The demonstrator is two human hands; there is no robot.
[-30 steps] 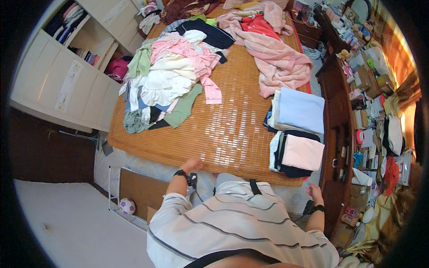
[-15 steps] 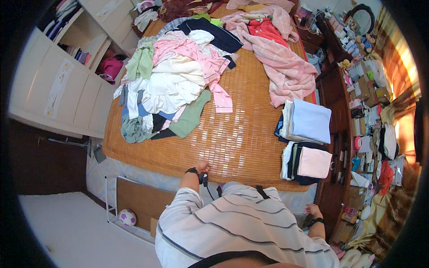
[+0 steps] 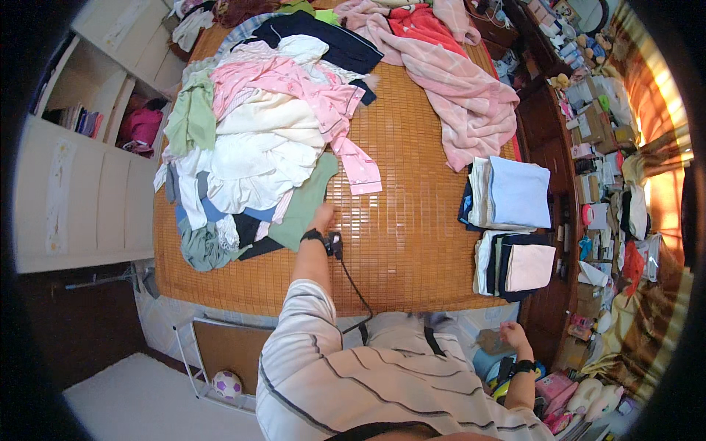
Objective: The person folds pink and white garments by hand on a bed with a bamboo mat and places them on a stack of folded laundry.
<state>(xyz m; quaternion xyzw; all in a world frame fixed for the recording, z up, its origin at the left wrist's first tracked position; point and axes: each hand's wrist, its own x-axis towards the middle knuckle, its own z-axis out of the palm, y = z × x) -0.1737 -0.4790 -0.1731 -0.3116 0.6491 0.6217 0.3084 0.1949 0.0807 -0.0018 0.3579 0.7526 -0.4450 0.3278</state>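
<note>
My left hand is over the bamboo mat, at the right edge of a sage-green garment. Its fingers are mostly hidden, so I cannot tell whether they grip the cloth. Beside them lies a large heap of loose clothes: a white ruffled garment, a pink patterned pyjama piece, a light green piece and a navy garment. My right hand hangs beyond the mat's near right corner, holding nothing, its fingers loosely bent and apart. Both wrists wear black straps.
Two folded stacks stand at the mat's right edge, one topped by light blue cloth, the other by pale pink. Farther back lies a pink blanket. A cluttered dresser lines the right; a white cabinet stands left.
My left hand has moved forward from the mat's near edge to the green garment. My body has leaned closer to the bed. My right hand still hangs at the side.
</note>
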